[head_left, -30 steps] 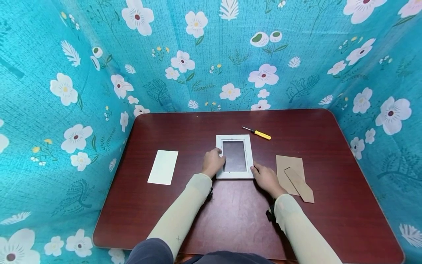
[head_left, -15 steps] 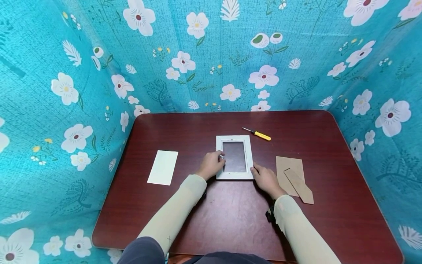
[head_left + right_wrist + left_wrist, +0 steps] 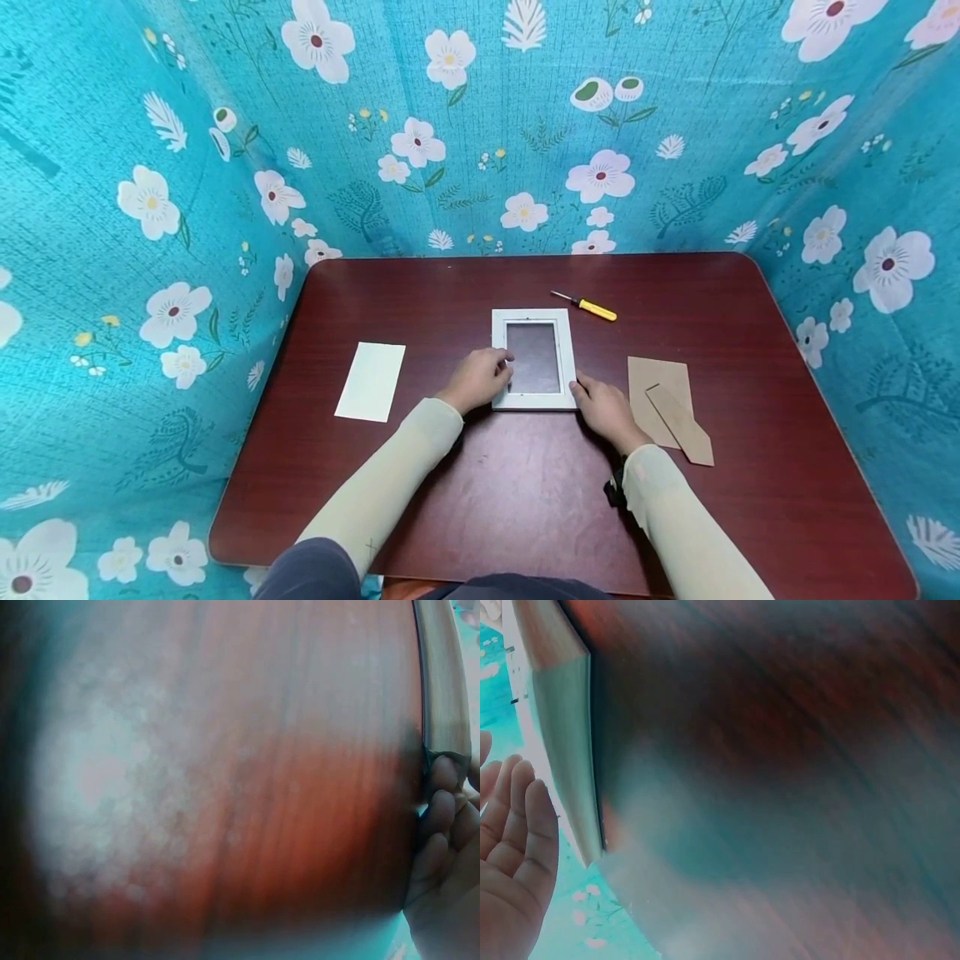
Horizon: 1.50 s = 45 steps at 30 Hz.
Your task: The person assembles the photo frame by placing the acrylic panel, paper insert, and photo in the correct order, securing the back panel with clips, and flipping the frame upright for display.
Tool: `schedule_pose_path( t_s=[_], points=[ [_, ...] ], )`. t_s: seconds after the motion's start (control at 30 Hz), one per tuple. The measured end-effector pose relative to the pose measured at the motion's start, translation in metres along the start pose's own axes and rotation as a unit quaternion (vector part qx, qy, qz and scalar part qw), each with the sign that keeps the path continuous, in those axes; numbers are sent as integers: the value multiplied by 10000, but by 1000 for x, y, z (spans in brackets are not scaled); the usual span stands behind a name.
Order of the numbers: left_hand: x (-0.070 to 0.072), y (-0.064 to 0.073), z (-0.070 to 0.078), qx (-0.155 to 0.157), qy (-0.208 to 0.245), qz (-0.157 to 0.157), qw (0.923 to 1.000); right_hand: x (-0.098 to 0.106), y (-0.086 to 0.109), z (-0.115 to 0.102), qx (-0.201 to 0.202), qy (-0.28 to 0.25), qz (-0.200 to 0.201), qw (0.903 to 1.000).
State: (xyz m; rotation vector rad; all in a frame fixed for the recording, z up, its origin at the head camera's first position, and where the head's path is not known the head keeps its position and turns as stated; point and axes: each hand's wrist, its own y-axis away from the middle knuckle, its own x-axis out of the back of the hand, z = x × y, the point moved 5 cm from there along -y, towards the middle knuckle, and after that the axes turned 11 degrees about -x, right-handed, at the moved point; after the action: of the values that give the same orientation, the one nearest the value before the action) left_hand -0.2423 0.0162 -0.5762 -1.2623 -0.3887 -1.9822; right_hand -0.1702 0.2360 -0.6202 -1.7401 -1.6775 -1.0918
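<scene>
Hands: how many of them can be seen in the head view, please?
2. The left hand is at the left side of the white frame; the right hand grips its near right corner.

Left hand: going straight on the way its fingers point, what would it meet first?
Most likely the white frame: in the head view, the left hand overlaps its left side and points across it. Whether it touches the frame or hovers above is unclear.
</scene>
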Motion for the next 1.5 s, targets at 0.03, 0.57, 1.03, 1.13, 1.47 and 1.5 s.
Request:
schedule_pose_path(
  t_s=[0.03,0.57,1.03,1.13,1.47,1.5],
  points=[
    [2,0,1,-33,-46,30,10000,1,0,0,-19,-2,-15,10000],
    [19,27,-19,269,-557,515,9968,4,2,8,-193,91,-86,9997],
    [45,50,-43,837,-445,783,9924,0,-2,3,-131,57,-157,9998],
    [53,55,-51,945,-463,902,9904,0,-4,1,-70,33,-119,9999],
    [67,73,-63,1270,-488,1023,9854,-2,-3,0,-15,95,-61,9999],
    [66,75,-64,1335,-477,999,9848,-2,-3,0,-2,88,-56,9999]
  ],
)
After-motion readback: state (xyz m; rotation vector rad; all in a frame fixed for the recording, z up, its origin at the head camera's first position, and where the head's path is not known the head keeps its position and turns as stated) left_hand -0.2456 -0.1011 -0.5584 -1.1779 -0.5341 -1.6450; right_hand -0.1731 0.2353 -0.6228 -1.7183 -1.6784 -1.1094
